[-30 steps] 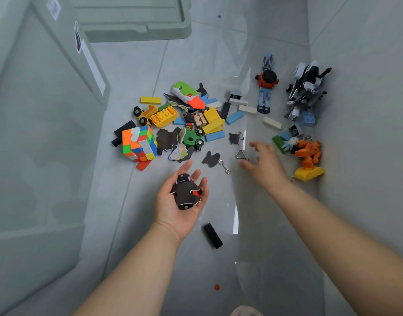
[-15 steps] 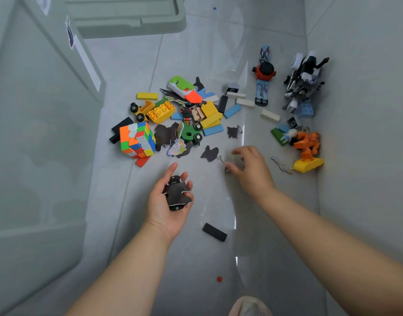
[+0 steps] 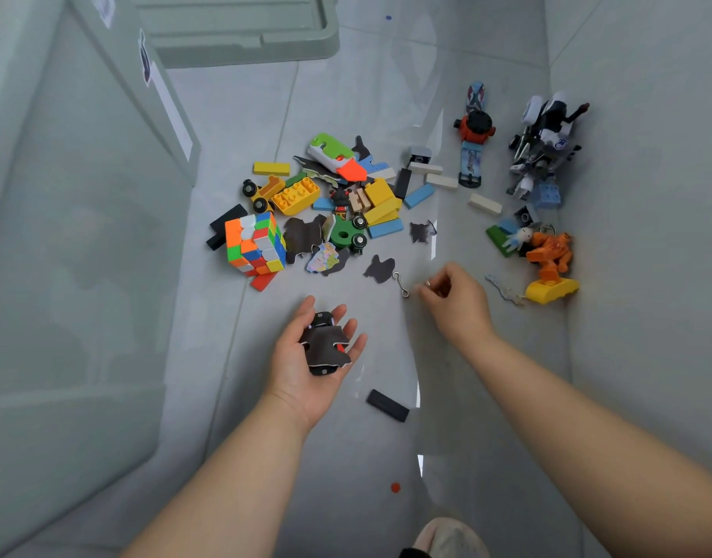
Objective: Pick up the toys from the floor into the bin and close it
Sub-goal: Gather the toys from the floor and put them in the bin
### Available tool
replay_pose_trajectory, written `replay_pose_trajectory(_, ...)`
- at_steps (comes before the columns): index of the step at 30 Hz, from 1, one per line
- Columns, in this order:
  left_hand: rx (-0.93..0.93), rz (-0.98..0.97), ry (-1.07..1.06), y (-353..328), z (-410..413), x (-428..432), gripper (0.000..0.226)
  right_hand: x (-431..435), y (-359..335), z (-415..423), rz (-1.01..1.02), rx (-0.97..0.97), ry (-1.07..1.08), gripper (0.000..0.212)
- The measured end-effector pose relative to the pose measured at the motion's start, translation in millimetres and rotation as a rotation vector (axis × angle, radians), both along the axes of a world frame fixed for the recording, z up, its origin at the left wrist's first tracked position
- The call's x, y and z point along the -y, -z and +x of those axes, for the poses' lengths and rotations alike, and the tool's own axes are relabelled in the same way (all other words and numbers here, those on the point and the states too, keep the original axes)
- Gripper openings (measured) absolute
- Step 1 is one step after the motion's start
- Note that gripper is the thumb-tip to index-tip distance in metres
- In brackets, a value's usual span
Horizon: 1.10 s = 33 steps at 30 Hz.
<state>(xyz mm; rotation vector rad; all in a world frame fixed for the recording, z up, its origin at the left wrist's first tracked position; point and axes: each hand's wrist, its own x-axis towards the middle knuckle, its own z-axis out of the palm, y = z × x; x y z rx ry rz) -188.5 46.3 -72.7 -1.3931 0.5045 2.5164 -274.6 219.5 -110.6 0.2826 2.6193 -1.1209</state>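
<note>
On the floor (image 3: pixel 346 457), just left of the fingers (image 3: pixel 436 287) of the right hand (image 3: pixel 459 306), lay a thin metal hook (image 3: pixel 400 283). These fingers were curled together and seemed to pinch a small metal piece (image 3: pixel 428 283), too tiny to name. The left hand (image 3: pixel 302 368) was turned palm up with relaxed fingers, and dark puzzle pieces (image 3: pixel 326 346) rested loose on it. A pile of toys (image 3: pixel 338 207) lay beyond both sets of fingers. The bin (image 3: pixel 84 275) stood well to the left of them, its lid (image 3: pixel 241 38) off.

I judge that the loose pieces could slide off the flat palm if it tilted on the way to the bin, because nothing clamped them. The pinched piece could also slip, being so small and smooth. The hook's long axis ran diagonally: its far end was at the edge of a lone puzzle piece (image 3: pixel 380 269), and its near end pointed toward the right fingertips.
</note>
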Motion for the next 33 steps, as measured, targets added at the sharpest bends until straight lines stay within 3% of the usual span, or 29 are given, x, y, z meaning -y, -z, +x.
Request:
replay_pose_trajectory(2, -0.019, 0.011, 0.015, 0, 1, 1, 0.016, 3, -4, -3, -0.031, 0.0, -0.059, 0.023)
replay_pose_trajectory(7, -0.051, 0.007, 0.005, 1, 2, 2, 0.017, 14, 1, -7, 0.125, -0.027, -0.249, 0.009)
replay_pose_trajectory(13, -0.102, 0.011, 0.001, 0, 0, 3, 0.037, 15, 3, 1, 0.316, -0.19, -0.299, 0.024)
replay_pose_trajectory(24, -0.104, 0.001, 0.009, 0, 1, -1, 0.04, 20, 10, -2, 0.469, -0.019, -0.404, 0.022)
replay_pose_trajectory(26, -0.104, -0.011, 0.019, 1, 2, 0, 0.042, 16, 5, -3, 0.251, 0.05, -0.247, 0.018)
replay_pose_trajectory(30, -0.094, -0.01, -0.005, 1, 4, 5, 0.024, 14, -29, 2, -0.797, 0.306, 0.129, 0.018)
replay_pose_trajectory(33, -0.093, -0.022, -0.003, 1, 4, 5, 0.02, 18, -50, -6, -1.088, 0.355, 0.123, 0.019)
